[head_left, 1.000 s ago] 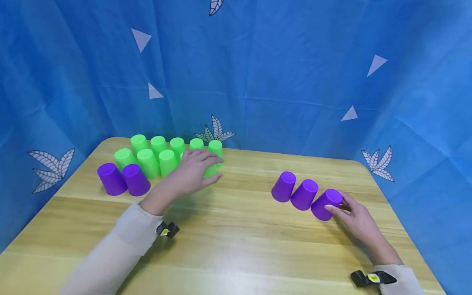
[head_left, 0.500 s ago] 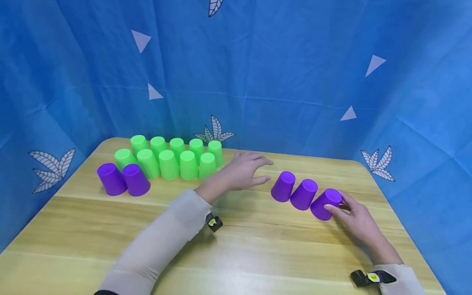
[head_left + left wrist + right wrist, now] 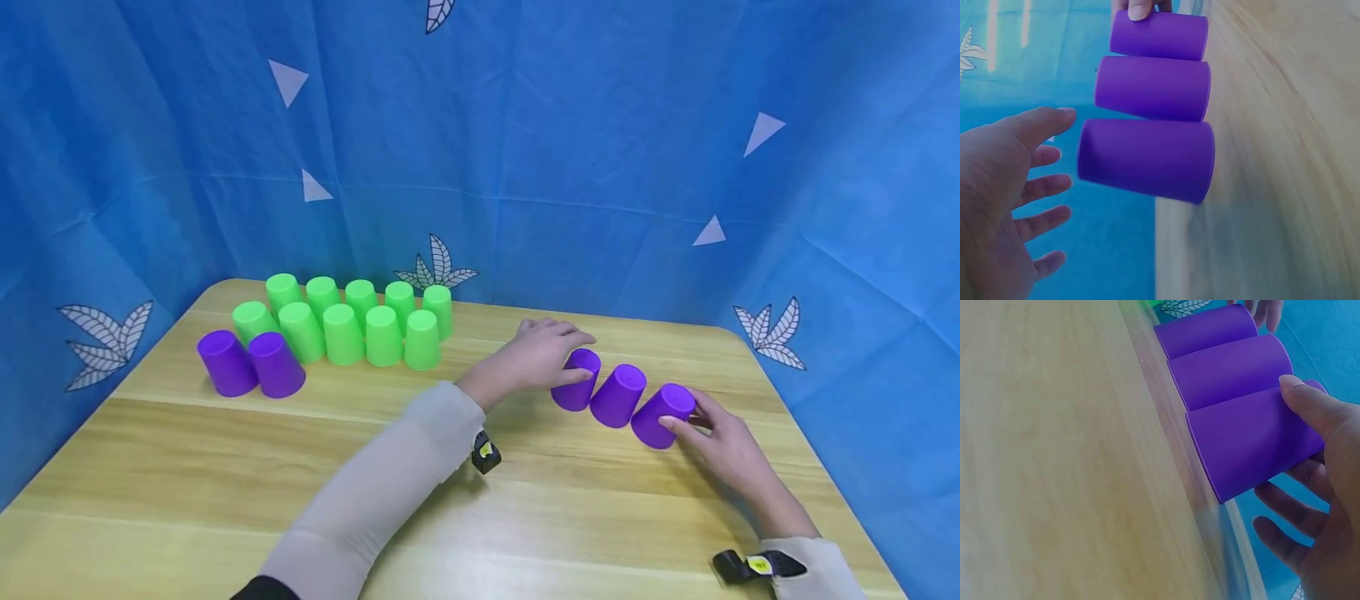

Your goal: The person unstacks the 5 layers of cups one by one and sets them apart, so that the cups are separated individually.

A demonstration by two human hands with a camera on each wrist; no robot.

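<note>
Three upside-down purple cups stand in a slanting row on the right of the table. My right hand (image 3: 723, 446) grips the nearest purple cup (image 3: 660, 419) by its side, thumb in front and fingers behind, as the right wrist view also shows. The middle purple cup (image 3: 618, 397) stands between the other two. At the row's far end, my left hand (image 3: 542, 354) hovers beside the left purple cup (image 3: 576, 392). In the left wrist view, its thumb and spread fingers are apart from that cup (image 3: 1144, 159).
Several upside-down green cups (image 3: 343, 335) stand in two rows at the back left of the wooden table (image 3: 450, 500). Two more purple cups (image 3: 277, 367) are in front of them. A blue curtain (image 3: 525, 167) hangs behind and at the sides.
My left hand has moved right, from over the green cups to the left purple cup of the row. My right hand keeps its grip, and the cups have not moved.
</note>
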